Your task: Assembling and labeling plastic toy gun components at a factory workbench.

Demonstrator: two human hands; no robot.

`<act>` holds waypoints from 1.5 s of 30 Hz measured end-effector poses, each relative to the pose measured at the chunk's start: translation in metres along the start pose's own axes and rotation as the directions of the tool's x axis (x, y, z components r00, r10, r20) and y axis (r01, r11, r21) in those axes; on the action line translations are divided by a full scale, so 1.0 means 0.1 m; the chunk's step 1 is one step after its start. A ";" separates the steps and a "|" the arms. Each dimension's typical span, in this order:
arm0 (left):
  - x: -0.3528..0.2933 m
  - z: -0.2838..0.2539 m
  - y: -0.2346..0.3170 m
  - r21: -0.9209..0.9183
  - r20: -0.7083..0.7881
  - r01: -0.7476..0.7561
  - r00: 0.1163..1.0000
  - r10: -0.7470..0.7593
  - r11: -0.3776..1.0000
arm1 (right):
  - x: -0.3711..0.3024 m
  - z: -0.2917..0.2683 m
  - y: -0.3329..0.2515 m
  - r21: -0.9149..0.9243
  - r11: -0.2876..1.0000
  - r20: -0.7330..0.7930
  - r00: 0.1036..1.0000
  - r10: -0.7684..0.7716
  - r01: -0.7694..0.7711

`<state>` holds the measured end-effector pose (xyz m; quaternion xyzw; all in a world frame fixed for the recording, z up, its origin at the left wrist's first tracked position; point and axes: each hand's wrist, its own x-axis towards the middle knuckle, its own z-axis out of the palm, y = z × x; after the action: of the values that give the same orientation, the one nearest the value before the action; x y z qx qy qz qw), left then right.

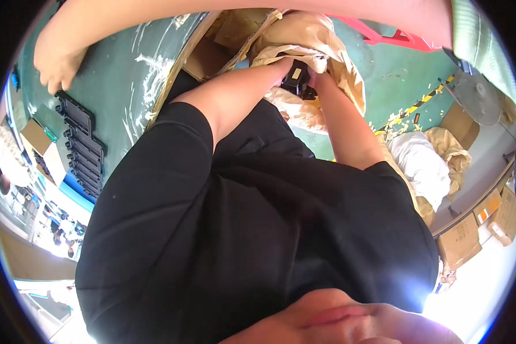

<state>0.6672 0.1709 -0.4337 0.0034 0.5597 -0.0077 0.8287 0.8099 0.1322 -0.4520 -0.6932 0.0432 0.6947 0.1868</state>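
Both of my forearms reach into an open brown paper bag (304,35). At its mouth, my left hand (281,73) grips a black plastic part (295,80) with a small pale label, from its left side. My right hand (313,80) is against the part's right side, partly covered by the bag's folded edge. Most fingers of both hands are hidden by the part and the paper, and the part's lower end is in shadow.
Another person's arm crosses the top; their hand (60,62) touches black plastic trays (77,114) lined up on a green table (126,74). A red plastic frame (393,37), a white sack (421,166), cardboard boxes (461,243) and scattered pale scraps lie to the right.
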 end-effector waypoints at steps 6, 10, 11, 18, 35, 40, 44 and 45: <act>-0.47 0.19 -0.03 0.310 -0.229 -0.145 0.948 0.222 0.940 | -0.39 0.13 -0.14 0.142 0.990 0.133 0.991 -0.011 -0.008; -0.71 0.37 -0.05 0.312 -0.153 -0.276 0.930 0.335 0.909 | -0.75 0.05 -0.26 0.264 0.965 0.196 0.979 -0.048 -0.006; -0.69 0.39 -0.09 0.234 -0.100 -0.327 0.929 0.357 0.916 | -0.86 0.06 -0.25 0.289 0.957 0.211 0.976 -0.060 -0.004; -0.78 0.63 -0.31 -0.090 -0.004 -0.548 0.835 0.550 0.831 | -1.44 -0.07 -0.49 0.084 0.988 0.306 0.941 -0.148 0.128; -2.20 0.66 -0.62 -0.394 0.169 -0.786 0.447 0.879 0.476 | -3.32 0.44 -0.34 -0.022 0.691 0.168 0.684 -0.710 0.723; -2.78 0.83 -0.61 -0.206 0.198 -0.944 0.218 0.955 0.258 | -3.93 0.48 -0.28 0.017 0.589 0.121 0.583 -0.803 0.808; -3.58 0.85 -0.60 -0.346 0.144 -0.922 0.129 0.981 0.172 | -4.41 0.74 -0.42 0.015 0.537 0.181 0.526 -0.831 0.843; -3.69 0.81 -0.57 -0.331 0.127 -0.942 0.018 0.992 0.059 | -4.61 0.91 -0.42 0.038 0.501 0.209 0.484 -0.850 0.865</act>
<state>0.6041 0.1161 -0.0612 0.3191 0.2600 0.6017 0.6845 0.7235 0.1083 0.0113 -0.5550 -0.3520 0.5760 0.4861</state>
